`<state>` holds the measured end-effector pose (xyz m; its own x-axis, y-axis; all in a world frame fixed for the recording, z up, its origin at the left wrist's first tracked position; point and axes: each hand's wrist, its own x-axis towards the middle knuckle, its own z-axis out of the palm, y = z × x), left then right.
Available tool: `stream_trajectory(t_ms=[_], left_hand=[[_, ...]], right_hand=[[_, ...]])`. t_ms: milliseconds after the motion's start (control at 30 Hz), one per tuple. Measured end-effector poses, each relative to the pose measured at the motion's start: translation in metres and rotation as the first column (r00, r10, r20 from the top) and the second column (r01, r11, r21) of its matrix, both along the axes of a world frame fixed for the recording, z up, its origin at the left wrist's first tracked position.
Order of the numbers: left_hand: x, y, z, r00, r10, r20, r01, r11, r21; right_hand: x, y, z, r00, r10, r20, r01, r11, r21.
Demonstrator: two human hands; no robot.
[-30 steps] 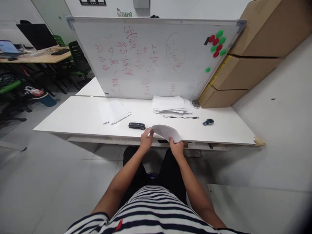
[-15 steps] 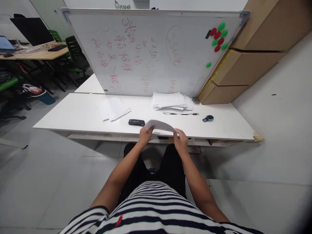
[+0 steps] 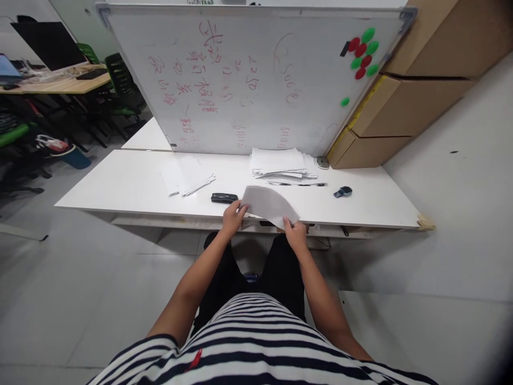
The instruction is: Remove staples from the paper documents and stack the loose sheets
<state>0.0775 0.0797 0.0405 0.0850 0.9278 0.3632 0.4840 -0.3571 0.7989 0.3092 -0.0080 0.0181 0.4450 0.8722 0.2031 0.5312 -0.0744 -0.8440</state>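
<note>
Both my hands hold a white sheet of paper (image 3: 267, 204) at the near edge of the white table (image 3: 128, 187). My left hand (image 3: 232, 215) pinches its left corner, and my right hand (image 3: 295, 233) grips its lower right corner. The sheet stands tilted, its face turned toward me. Just left of the sheet lies a black stapler (image 3: 224, 198). Behind it sit a loose stack of white papers (image 3: 280, 163) and a black pen (image 3: 298, 184).
A whiteboard (image 3: 248, 75) with red writing and red and green magnets leans at the table's back. Cardboard boxes (image 3: 404, 101) stand at the right. More sheets (image 3: 186, 176) lie left of centre, a small dark object (image 3: 342, 192) lies right. Desks and chairs fill the far left.
The sheet, curved over and low a second ago, has been raised and flattened so its face shows. My left hand moved slightly left and my right hand stayed at the table edge.
</note>
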Motion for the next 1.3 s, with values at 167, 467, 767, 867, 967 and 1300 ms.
stream_trajectory(t_ms=[167, 467, 767, 867, 967, 1300], left_hand=[[-0.036, 0.026, 0.018, 0.991, 0.029, -0.128, -0.012, 0.992, 0.129], [-0.083, 0.071, -0.01, 0.904, 0.005, -0.427, 0.008, 1.0, 0.027], [-0.087, 0.065, -0.011, 0.85, -0.057, -0.524, 0.104, 0.993, 0.06], [-0.087, 0.065, -0.01, 0.851, -0.058, -0.523, 0.11, 0.991, 0.07], [-0.086, 0.065, -0.01, 0.853, -0.045, -0.52, 0.089, 0.994, 0.06], [-0.083, 0.066, 0.027, 0.826, -0.186, -0.532, 0.08, 0.973, -0.217]], right_hand=[[0.003, -0.026, -0.004, 0.918, -0.082, -0.387, 0.062, 0.996, -0.065], [-0.004, -0.029, -0.01, 0.682, 0.044, -0.73, -0.142, 0.987, -0.073], [-0.023, -0.004, -0.003, 0.681, 0.052, -0.73, -0.208, 0.97, -0.125], [-0.032, 0.007, -0.007, 0.697, 0.098, -0.71, -0.245, 0.964, -0.107], [-0.04, 0.018, -0.008, 0.745, 0.15, -0.649, -0.28, 0.955, -0.101], [-0.057, 0.028, -0.009, 0.775, 0.172, -0.608, -0.321, 0.936, -0.144]])
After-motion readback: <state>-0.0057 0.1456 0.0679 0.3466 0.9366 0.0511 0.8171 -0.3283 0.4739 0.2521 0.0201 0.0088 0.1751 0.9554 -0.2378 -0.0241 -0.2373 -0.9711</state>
